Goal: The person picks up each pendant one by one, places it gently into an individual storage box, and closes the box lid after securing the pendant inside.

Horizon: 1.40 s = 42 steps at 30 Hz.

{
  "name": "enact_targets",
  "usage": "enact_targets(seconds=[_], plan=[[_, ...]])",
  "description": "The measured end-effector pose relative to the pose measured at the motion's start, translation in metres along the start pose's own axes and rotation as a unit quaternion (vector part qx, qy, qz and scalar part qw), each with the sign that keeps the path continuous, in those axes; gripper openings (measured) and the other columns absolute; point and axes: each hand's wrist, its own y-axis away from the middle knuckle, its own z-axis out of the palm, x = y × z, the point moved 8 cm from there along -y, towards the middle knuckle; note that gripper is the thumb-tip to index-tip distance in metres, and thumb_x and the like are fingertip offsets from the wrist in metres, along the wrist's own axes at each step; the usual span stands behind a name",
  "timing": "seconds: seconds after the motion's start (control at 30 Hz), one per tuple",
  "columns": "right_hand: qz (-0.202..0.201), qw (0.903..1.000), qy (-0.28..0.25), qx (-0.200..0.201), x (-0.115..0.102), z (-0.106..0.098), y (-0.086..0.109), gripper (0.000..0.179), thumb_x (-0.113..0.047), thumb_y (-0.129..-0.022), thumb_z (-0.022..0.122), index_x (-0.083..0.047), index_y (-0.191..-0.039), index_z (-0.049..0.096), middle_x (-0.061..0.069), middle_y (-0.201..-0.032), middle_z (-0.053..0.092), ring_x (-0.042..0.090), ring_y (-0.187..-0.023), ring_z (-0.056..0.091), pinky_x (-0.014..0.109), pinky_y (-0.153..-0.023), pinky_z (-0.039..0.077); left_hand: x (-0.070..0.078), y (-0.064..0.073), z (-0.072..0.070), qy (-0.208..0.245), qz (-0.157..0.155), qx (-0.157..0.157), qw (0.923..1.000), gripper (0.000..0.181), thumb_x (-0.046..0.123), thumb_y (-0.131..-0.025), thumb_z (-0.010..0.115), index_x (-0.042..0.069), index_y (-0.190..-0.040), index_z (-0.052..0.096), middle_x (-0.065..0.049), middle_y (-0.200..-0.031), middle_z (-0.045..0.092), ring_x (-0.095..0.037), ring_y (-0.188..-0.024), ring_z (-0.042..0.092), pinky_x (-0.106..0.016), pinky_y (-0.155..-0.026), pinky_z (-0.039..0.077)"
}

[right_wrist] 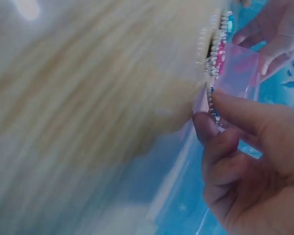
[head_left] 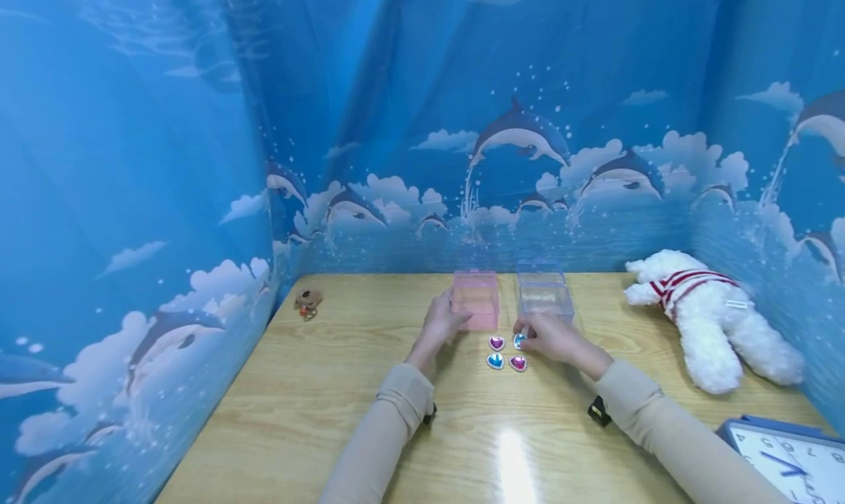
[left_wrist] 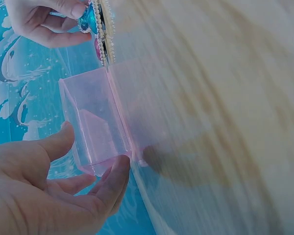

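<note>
Glossy blue sheeting [head_left: 396, 71], softly creased, hangs as walls along the back, left and right sides. Its print shows leaping grey-and-white dolphins [head_left: 518, 133], puffy white clouds [head_left: 389, 198] and pale blue water [head_left: 389, 249]. A light-yellow, wood-grained table [head_left: 317, 416] reaches to the back sheeting. An elongated white light reflection [head_left: 513, 464] glares on the nearer part of its smooth top.
</note>
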Motion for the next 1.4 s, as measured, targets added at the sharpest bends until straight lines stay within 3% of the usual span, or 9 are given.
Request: enact_targets(seconds=[0.13, 0.3, 0.5, 0.63, 0.8, 1.1, 1.4], plan=[[-0.010, 0.9983, 0.054, 0.020, -0.003, -0.003, 0.003, 0.020, -0.013, -0.086, 0.083, -0.008, -0.105, 0.076, 0.001, -0.086, 0.075, 0.012, -0.076, 0.066, 0.033, -0.069, 0.058, 0.000, -0.002, 0.000, 0.001, 0.003, 0.002, 1.0000, 0.076, 0.011, -0.095, 0.076, 0.003, -0.161, 0.039, -0.025, -0.155, 0.054, -0.038, -0.132, 0.062, -0.049, -0.116, 0.053], [-0.022, 0.9944, 0.082, 0.063, -0.016, -0.007, 0.012, 0.020, -0.015, -0.089, 0.081, -0.007, -0.106, 0.078, 0.003, -0.085, 0.077, 0.012, -0.072, 0.067, 0.035, -0.067, 0.060, -0.004, -0.002, 0.002, 0.026, -0.006, -0.005, 0.9996, 0.075, 0.009, -0.096, 0.074, 0.005, -0.162, 0.038, -0.025, -0.152, 0.057, -0.036, -0.126, 0.065, -0.047, -0.111, 0.057], [-0.093, 0.9812, 0.141, 0.093, -0.044, -0.003, 0.028, 0.020, -0.024, -0.089, 0.082, -0.012, -0.104, 0.079, 0.003, -0.090, 0.078, 0.014, -0.068, 0.069, 0.026, -0.057, 0.055, -0.008, -0.002, 0.003, 0.016, -0.025, -0.005, 0.9996, 0.076, 0.012, -0.097, 0.073, 0.007, -0.163, 0.036, -0.023, -0.159, 0.051, -0.030, -0.116, 0.068, -0.043, -0.107, 0.059], [-0.111, 0.9724, 0.190, 0.077, -0.051, 0.005, 0.035, 0.014, -0.028, -0.089, 0.082, -0.019, -0.098, 0.076, -0.005, -0.083, 0.068, 0.008, -0.060, 0.056, 0.021, -0.050, 0.041, -0.007, -0.001, 0.002, 0.016, -0.014, -0.004, 0.9998, 0.076, 0.012, -0.097, 0.073, 0.005, -0.163, 0.036, -0.023, -0.160, 0.049, -0.036, -0.133, 0.061, -0.049, -0.117, 0.052], [-0.122, 0.9683, 0.207, 0.068, -0.054, 0.012, 0.038, 0.010, -0.029, -0.090, 0.081, -0.023, -0.090, 0.073, -0.008, -0.075, 0.057, 0.004, -0.058, 0.041, 0.020, -0.049, 0.031, -0.007, 0.001, 0.002, 0.025, -0.009, -0.005, 0.9996, 0.074, 0.011, -0.097, 0.072, 0.004, -0.162, 0.037, -0.024, -0.160, 0.049, -0.041, -0.145, 0.052, -0.054, -0.121, 0.047], [-0.115, 0.9655, 0.224, 0.064, -0.052, 0.013, 0.038, 0.015, -0.026, -0.090, 0.080, -0.020, -0.085, 0.068, -0.004, -0.076, 0.062, 0.010, -0.059, 0.047, 0.025, -0.049, 0.036, -0.003, 0.000, 0.001, 0.005, 0.002, -0.001, 1.0000, 0.073, 0.014, -0.097, 0.074, 0.002, -0.159, 0.039, -0.026, -0.158, 0.049, -0.043, -0.146, 0.050, -0.056, -0.122, 0.045], [-0.082, 0.9610, 0.259, 0.050, -0.061, 0.013, 0.039, 0.012, -0.020, -0.091, 0.079, -0.015, -0.089, 0.068, 0.007, -0.083, 0.067, 0.020, -0.059, 0.055, 0.032, -0.048, 0.045, -0.003, -0.002, 0.001, 0.009, -0.006, -0.003, 0.9999, 0.073, 0.015, -0.096, 0.074, 0.003, -0.159, 0.040, -0.025, -0.157, 0.050, -0.043, -0.144, 0.051, -0.056, -0.121, 0.046]])
